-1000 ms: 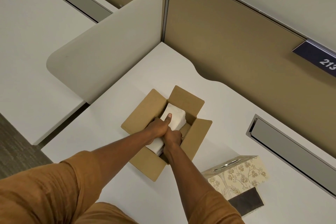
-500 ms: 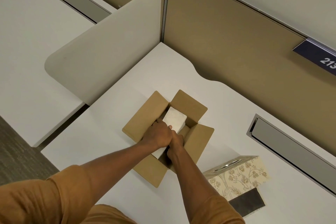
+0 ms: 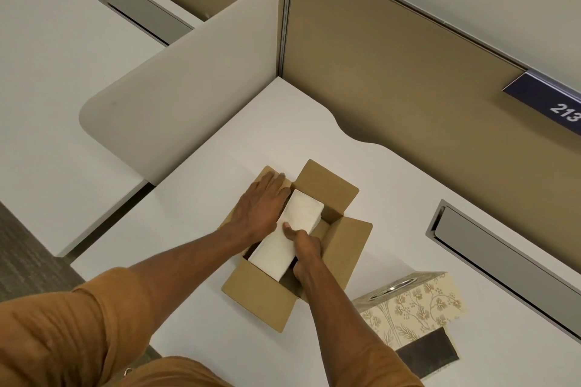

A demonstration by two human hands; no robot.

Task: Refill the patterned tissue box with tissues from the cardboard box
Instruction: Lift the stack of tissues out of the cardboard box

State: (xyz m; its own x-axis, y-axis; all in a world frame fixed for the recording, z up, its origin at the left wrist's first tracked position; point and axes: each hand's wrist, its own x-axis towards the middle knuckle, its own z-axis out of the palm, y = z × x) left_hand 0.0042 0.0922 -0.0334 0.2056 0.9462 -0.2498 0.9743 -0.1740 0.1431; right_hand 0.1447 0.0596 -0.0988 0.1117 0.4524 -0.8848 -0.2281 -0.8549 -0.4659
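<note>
Left hand (image 3: 262, 209) flat and open on cardboard box (image 3: 342, 248) flap, right hand (image 3: 303, 245) pinching tissue stack (image 3: 287, 237) inside it; one-sided grip could fan the stack before patterned tissue box (image 3: 415, 308) beside it.

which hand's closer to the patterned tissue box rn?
Right. The right hand grips the tissue stack at the cardboard box side facing the patterned tissue box. The left hand lies flat on the far flap, beyond the stack.

White desk (image 3: 283, 122), tan partition (image 3: 393, 72), grey carpet (image 3: 22, 248).
</note>
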